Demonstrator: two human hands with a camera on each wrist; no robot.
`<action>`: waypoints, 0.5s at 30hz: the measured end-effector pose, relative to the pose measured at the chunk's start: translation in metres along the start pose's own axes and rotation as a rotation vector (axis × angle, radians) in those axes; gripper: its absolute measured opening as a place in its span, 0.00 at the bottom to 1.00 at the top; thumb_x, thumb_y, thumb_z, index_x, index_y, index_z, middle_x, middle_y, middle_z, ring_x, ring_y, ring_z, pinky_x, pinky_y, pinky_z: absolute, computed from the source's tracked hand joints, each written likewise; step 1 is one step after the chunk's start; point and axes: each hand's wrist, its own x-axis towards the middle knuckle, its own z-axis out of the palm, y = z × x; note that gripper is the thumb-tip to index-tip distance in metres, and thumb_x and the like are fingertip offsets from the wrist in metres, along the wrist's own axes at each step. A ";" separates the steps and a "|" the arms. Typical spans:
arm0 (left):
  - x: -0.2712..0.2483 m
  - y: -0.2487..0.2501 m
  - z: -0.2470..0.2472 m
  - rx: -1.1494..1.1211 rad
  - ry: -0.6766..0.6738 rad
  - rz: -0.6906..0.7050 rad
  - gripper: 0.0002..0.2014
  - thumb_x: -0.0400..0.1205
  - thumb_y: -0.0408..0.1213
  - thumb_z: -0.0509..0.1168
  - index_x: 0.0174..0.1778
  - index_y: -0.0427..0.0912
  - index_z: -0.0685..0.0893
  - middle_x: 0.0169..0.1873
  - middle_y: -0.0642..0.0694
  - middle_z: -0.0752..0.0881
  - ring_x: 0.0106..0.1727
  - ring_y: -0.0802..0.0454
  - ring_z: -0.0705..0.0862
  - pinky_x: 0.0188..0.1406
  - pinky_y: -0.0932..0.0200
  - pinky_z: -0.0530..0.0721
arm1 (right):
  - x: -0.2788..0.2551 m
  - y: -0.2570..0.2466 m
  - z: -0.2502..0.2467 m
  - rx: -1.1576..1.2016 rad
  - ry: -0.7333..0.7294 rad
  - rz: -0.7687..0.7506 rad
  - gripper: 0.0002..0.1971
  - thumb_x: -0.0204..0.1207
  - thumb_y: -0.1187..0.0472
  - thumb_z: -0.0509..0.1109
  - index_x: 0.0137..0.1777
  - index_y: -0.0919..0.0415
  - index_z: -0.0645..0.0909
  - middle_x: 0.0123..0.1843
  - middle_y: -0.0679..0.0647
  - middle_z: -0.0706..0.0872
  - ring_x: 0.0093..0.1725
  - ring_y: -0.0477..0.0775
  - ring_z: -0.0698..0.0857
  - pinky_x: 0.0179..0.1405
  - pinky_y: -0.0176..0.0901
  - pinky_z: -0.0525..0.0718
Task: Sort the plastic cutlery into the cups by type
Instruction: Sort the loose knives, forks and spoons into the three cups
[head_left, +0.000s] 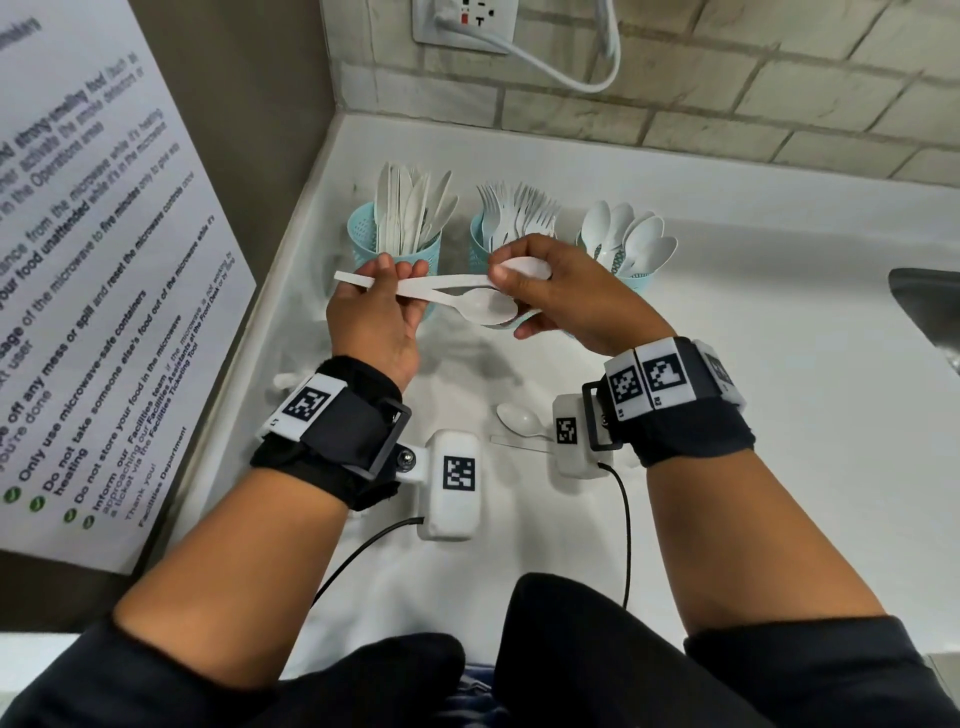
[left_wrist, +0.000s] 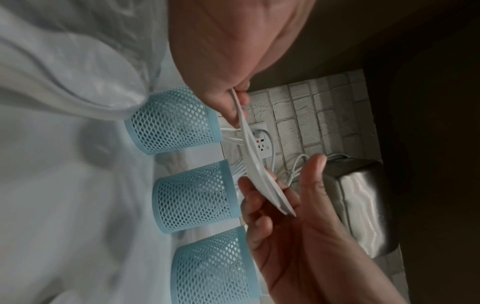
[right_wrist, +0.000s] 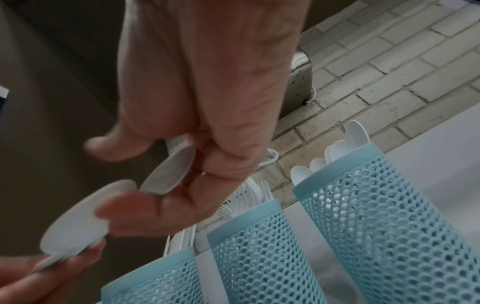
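Note:
Three blue mesh cups stand in a row at the back of the white counter (head_left: 727, 415): the knife cup (head_left: 410, 254), the fork cup (head_left: 480, 244) and the spoon cup (head_left: 641, 283). In front of them my left hand (head_left: 387, 278) grips the handles of two white plastic spoons (head_left: 483, 306), held level. My right hand (head_left: 511, 275) pinches the bowl of the upper spoon (right_wrist: 168, 174) between thumb and fingers. The lower spoon's bowl (right_wrist: 78, 216) sits just below my right thumb. In the left wrist view both handles (left_wrist: 249, 164) run from my left fingers (left_wrist: 228, 98) into my right hand (left_wrist: 285, 205).
A loose spoon (head_left: 519, 418) and a flat white handle lie on the counter near my right wrist. Another white piece (head_left: 283, 382) shows by my left wrist. A steel sink (head_left: 924, 312) is at the right edge. A poster (head_left: 78, 260) covers the left wall, with an outlet and cable (head_left: 467, 21) behind.

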 end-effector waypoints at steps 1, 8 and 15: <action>0.000 0.000 0.000 -0.007 0.013 0.004 0.04 0.85 0.31 0.58 0.49 0.35 0.77 0.38 0.44 0.81 0.36 0.54 0.86 0.43 0.61 0.88 | -0.001 0.000 0.000 -0.022 -0.037 -0.010 0.15 0.74 0.62 0.73 0.58 0.57 0.74 0.43 0.53 0.83 0.33 0.49 0.85 0.32 0.36 0.86; -0.003 -0.003 0.003 -0.003 -0.020 -0.040 0.08 0.87 0.35 0.55 0.49 0.36 0.76 0.36 0.43 0.81 0.39 0.50 0.86 0.39 0.56 0.89 | 0.002 0.002 -0.002 0.013 0.115 -0.072 0.16 0.69 0.74 0.75 0.51 0.58 0.78 0.51 0.60 0.79 0.26 0.45 0.85 0.27 0.32 0.85; -0.004 -0.004 0.004 0.035 -0.077 -0.132 0.08 0.87 0.34 0.55 0.58 0.37 0.74 0.37 0.40 0.84 0.37 0.50 0.86 0.35 0.58 0.89 | 0.006 0.002 -0.013 -0.012 0.239 -0.120 0.05 0.81 0.68 0.63 0.52 0.59 0.75 0.39 0.57 0.82 0.21 0.46 0.82 0.22 0.34 0.83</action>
